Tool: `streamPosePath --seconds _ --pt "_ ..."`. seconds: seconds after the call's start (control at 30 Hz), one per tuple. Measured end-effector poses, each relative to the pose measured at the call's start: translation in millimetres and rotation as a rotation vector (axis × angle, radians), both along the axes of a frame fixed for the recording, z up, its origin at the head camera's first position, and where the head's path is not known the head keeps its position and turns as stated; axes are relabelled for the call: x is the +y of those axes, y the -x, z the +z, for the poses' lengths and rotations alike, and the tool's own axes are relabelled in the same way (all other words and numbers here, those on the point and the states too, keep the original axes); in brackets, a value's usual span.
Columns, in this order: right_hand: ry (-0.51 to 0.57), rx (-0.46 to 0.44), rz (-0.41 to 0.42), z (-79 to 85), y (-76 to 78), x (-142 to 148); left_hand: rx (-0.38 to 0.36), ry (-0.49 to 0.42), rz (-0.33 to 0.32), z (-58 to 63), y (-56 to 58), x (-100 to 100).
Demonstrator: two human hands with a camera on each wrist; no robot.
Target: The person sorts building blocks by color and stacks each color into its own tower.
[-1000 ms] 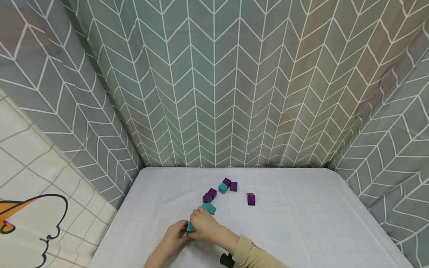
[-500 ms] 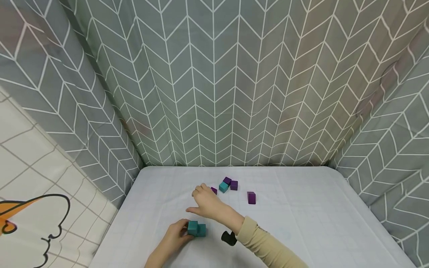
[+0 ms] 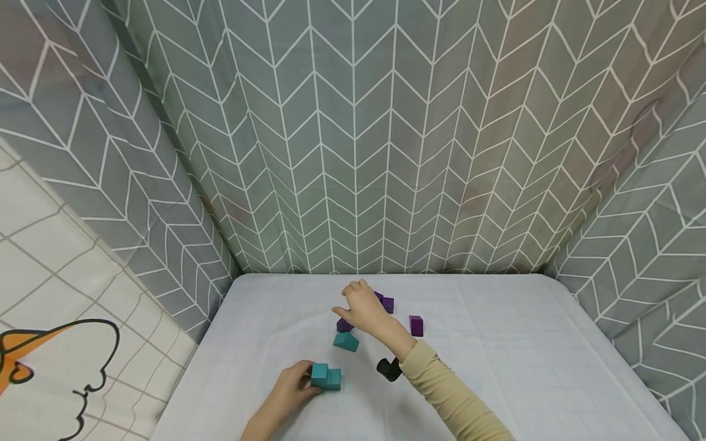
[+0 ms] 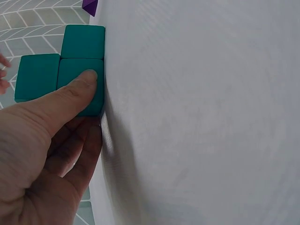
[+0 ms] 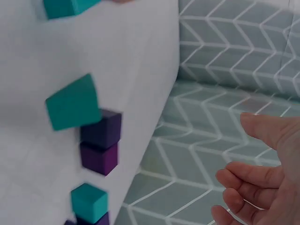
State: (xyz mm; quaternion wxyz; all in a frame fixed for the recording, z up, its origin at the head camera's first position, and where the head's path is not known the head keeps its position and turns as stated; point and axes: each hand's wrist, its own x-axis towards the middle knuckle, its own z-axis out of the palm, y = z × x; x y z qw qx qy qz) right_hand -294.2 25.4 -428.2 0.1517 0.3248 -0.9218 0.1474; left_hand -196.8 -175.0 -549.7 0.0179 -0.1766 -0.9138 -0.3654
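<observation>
on the left, a white wall cover (image 3: 77,288) shows thin lines and part of a cartoon. next, the left hand (image 3: 289,389) holds a bottom teal cube (image 4: 70,69) in a narrow pinch, thumb on one side and fingers on the other. a top teal cube (image 3: 320,372) sits on that one, and a side teal cube (image 3: 334,378) is right up against it on the white table (image 3: 496,367). a bit further away lies a teal slant-sided block (image 3: 345,342), with a dark purple block (image 3: 344,326) just behind it. the right hand (image 3: 365,309) is above the table, thumb wide apart from its softly bent fingers, with nothing in it. just past it, a purple cube (image 3: 388,304) is partly seen. nearer, a black thing (image 3: 389,369) lies beside the tan sleeve (image 3: 449,392). one purple block (image 3: 416,326) is on its own. a gray zigzag curtain (image 3: 656,257) hangs at the right.
</observation>
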Motion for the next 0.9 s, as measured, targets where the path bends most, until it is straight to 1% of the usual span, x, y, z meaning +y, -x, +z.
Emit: streamPosePath --seconds 0.17,0.3,0.5,0.7,0.9 --pt "0.033 -0.026 -0.054 -10.8 11.0 12 -0.007 0.01 -0.001 -1.0 0.3 0" --pt "0.051 -0.02 -0.075 -19.3 19.5 19 0.005 0.009 -0.003 -1.0 1.5 0" --pt "0.045 -0.008 -0.124 -34.8 30.4 27 -0.012 0.017 0.007 -0.5 2.5 0" --pt "0.027 0.01 -0.188 -50.7 36.9 31 -0.037 0.012 0.009 0.0 2.8 0" --pt "0.023 -0.01 -0.264 -65.8 41.0 33 -0.002 -0.005 -0.005 -1.7 1.9 -1"
